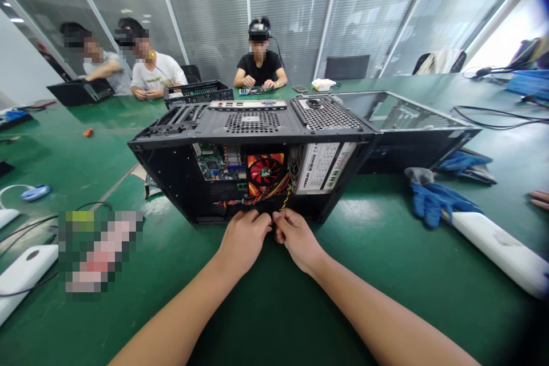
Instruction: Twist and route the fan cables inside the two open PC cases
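Note:
A black computer case [253, 140] lies on the table with its open side facing me. Inside are a green circuit board [212, 170], a red-bladed fan [265, 172], a power supply [328, 167] with a white label and a bundle of coloured wires [244, 201]. A yellow-and-black cable [286, 200] runs down from beside the power supply to my fingers. My left hand [246, 238] and my right hand [298, 238] meet at the case's near lower edge, both closed in a pinch on this cable. Its end is hidden by the fingers.
Behind the case on the right lies a black panelled frame [407, 146]. Blue gloves [437, 197] and a white power strip [500, 246] are at right. Another white strip [30, 263] and cables lie left. Three people sit across the green table [171, 297]; another person's fingers [539, 199] show at right.

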Motion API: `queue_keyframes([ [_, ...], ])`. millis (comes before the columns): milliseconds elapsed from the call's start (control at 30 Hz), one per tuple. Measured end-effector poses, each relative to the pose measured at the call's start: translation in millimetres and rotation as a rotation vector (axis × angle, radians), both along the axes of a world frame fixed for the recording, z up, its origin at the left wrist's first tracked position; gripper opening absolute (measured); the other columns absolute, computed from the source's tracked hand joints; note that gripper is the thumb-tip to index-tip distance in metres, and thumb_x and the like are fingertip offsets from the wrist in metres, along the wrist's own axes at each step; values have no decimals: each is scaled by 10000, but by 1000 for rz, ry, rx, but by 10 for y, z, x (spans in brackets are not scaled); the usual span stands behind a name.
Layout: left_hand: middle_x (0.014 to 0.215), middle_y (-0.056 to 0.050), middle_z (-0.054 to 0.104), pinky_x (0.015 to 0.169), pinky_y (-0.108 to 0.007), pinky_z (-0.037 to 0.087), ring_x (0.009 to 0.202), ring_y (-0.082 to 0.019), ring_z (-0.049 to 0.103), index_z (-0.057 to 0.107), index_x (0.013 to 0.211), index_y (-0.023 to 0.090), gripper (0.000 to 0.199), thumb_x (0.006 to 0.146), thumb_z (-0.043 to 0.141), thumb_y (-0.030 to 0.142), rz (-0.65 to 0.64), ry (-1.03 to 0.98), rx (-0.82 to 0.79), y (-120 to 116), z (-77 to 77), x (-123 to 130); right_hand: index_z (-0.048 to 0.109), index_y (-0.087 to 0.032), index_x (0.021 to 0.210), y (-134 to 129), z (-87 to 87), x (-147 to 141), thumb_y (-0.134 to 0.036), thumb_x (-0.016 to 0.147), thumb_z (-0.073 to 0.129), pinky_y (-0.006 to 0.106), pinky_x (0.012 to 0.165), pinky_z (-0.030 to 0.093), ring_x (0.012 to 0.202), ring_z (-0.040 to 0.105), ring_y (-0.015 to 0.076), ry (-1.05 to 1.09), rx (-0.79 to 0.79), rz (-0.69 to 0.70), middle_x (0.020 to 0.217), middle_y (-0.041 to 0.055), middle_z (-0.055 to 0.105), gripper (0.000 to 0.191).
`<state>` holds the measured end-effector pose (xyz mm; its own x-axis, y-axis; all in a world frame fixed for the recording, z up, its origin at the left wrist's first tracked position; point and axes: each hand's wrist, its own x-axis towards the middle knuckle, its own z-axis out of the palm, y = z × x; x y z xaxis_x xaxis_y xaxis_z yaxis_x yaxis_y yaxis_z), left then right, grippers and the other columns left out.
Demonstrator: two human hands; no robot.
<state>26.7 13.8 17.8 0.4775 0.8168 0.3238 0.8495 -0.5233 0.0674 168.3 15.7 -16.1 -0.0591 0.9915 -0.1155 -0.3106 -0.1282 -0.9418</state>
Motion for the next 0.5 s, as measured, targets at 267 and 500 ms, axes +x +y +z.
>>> queue_keyframes([
  [267, 743, -23, 610, 669, -338, 425, 664, -193, 568, 639, 849, 196, 130, 921, 546, 252, 19, 37, 106, 11, -70, 5, 428, -200, 620, 2, -16, -1, -508, 763, 673, 244, 465, 281, 459, 362, 75, -13, 2, -1, 493, -73, 421, 418],
  [500, 729, -18, 601, 659, -343, 398, 656, -191, 569, 632, 851, 197, 152, 935, 512, 235, 7, 47, 147, 18, -62, 22, 425, -202, 625, -5, -2, 0, -500, 768, 672, 246, 462, 273, 457, 354, 76, -3, -7, -4, 490, -73, 425, 413],
])
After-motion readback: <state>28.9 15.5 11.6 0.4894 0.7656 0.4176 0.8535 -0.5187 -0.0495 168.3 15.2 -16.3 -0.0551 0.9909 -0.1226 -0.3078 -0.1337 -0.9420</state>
